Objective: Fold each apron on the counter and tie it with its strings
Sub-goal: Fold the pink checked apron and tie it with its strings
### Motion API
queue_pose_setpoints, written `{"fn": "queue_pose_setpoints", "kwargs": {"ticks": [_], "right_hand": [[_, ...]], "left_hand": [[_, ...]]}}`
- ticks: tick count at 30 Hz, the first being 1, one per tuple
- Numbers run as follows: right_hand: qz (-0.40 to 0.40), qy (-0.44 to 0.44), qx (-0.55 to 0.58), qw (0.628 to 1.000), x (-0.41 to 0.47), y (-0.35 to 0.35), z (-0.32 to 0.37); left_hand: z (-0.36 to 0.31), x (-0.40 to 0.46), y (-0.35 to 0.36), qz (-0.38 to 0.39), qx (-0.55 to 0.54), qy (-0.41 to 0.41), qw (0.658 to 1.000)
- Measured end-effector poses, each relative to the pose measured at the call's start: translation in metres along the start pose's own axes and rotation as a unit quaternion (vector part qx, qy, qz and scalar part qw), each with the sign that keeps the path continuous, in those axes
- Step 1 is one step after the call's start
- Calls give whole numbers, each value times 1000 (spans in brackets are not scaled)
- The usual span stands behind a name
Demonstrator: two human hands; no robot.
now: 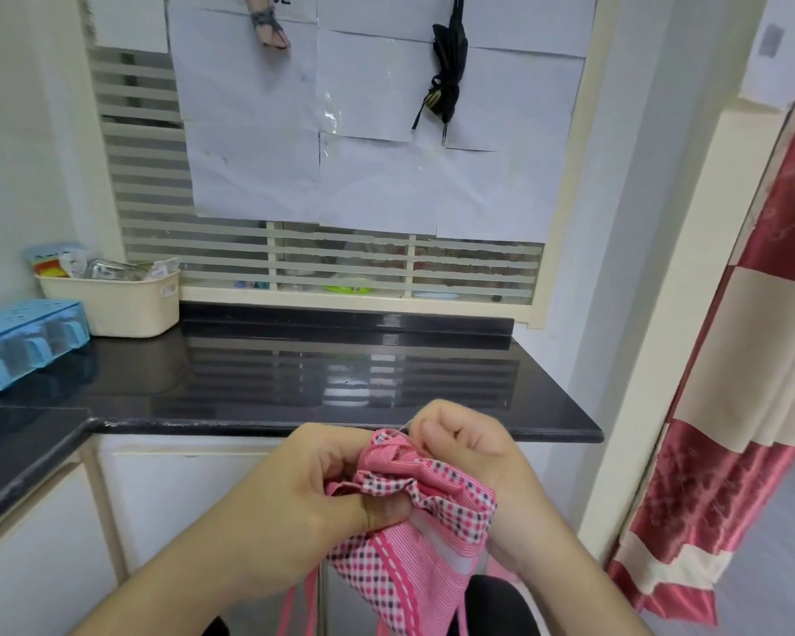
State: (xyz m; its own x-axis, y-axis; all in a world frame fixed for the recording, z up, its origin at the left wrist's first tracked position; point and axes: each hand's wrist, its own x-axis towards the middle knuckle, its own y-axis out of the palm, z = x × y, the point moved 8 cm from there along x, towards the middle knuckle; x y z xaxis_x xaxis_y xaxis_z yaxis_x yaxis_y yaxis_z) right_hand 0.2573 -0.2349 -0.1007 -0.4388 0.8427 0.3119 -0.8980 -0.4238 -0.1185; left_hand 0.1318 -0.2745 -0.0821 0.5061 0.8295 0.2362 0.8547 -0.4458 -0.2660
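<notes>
A pink checked apron [437,498] is bunched up in front of the black counter [294,378], held in the air below its front edge. My left hand [313,479] grips the bundle from the left, its thumb pressed into the cloth. From the right, my right hand [464,442] pinches the top of the bundle with curled fingers. Pink strings [299,603] hang down from the apron toward the floor. Nothing of the apron lies on the counter.
A cream basket [115,305] with packets stands at the counter's back left, next to a blue plastic tray [24,337]. Papers cover the window behind, where a black folded umbrella [448,62] hangs. A red and cream curtain [744,360] hangs at the right.
</notes>
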Motion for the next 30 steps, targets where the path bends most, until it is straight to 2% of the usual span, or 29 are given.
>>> {"fn": "queue_pose_setpoints", "kwargs": {"ticks": [2,5,7,12,16,21,25,30], "right_hand": [[-54,16,1,998,0,-27,8],[19,28,15,999,-2,-20,15],[26,6,-15,1000,-2,-29,41],[-32,-37,-115,992,-5,-27,69],[-71,-32,-124,989,-4,-30,68],[-61,-37,-80,994,-7,-30,67],[-70,-43,-88,993,-11,-28,69],[-82,-45,-43,995,-22,-18,74]], "left_hand": [[2,-1,1,-2,14,-23,1000],[4,-2,0,-17,44,-53,997],[7,-1,-2,-38,76,-63,994],[8,-1,-4,-87,116,-75,987],[6,-1,-9,-124,105,-66,984],[7,-2,-15,-160,48,-64,984],[7,-3,-17,-175,22,-56,983],[-1,-9,-25,-255,16,9,967]]}}
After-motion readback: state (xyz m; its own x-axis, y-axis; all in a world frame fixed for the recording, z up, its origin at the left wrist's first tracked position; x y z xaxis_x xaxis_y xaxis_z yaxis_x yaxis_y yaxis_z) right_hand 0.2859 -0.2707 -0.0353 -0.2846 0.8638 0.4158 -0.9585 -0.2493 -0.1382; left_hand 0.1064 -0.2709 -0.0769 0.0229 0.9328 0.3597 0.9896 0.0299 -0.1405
